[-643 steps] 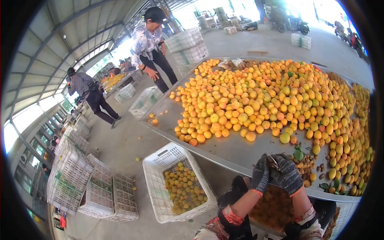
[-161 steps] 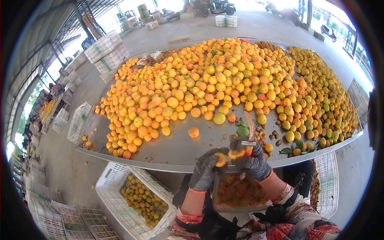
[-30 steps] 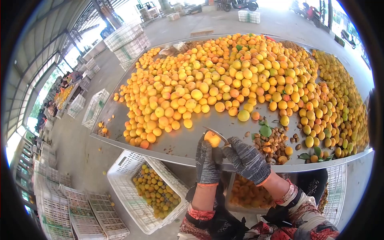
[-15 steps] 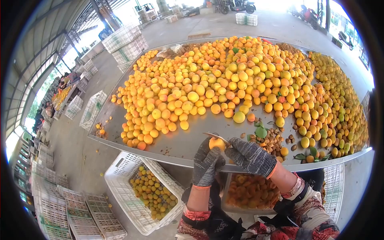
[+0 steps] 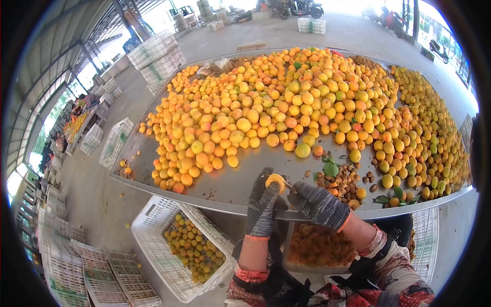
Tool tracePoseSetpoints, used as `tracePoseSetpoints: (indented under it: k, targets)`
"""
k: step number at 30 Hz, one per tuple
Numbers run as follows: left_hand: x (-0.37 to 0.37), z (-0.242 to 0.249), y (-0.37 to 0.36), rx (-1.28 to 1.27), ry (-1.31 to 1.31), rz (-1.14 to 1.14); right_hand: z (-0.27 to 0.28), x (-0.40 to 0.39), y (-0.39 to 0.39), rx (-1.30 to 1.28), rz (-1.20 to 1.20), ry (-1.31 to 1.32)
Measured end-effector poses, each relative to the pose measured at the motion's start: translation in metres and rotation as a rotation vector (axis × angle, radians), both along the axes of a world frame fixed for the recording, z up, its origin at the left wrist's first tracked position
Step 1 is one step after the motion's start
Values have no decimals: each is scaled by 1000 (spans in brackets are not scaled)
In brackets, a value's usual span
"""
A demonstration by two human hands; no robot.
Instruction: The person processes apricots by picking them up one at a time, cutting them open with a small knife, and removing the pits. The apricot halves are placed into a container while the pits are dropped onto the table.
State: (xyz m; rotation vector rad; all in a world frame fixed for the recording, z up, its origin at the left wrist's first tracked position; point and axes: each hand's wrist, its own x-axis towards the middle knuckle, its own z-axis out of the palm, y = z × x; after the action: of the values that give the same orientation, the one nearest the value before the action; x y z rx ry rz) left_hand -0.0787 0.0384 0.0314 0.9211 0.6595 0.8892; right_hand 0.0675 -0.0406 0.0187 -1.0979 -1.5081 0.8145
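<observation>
Gripping a single apricot (image 5: 276,180) low in the frame's centre, the left hand (image 5: 264,204) in a dark knit glove has its fingers curled up and closed around the fruit, forearm rising straight from the bottom edge. Beside it, the right hand (image 5: 318,203), also gloved, is closed on a knife (image 5: 284,182) whose thin blade lies against the apricot; its forearm slants in from the lower right. Both hands hover over the near rim of a metal table (image 5: 240,179).

Just right of the hands lies a small heap of brown pits (image 5: 338,181) with a few green leaves (image 5: 331,168). Beyond, a pile of apricots (image 5: 302,97), far too many to count, fills the middle and right of the frame. Directly under the hands sits one tub of cut fruit (image 5: 317,245). At lower left stands one white crate (image 5: 179,245) partly filled with apricots, with stacked empty crates (image 5: 87,261) further left. Two hands, one knife, one held fruit.
</observation>
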Motion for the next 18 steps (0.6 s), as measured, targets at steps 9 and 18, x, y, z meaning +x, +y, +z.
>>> tracePoseSetpoints:
  k: [9,18]
  targets:
    - [16,0,-8,-75,-24,101,6,-36,-1,-55,-370,-169]
    - [10,10,-7,63,122,129,27,-5,6,152,-140,-640]
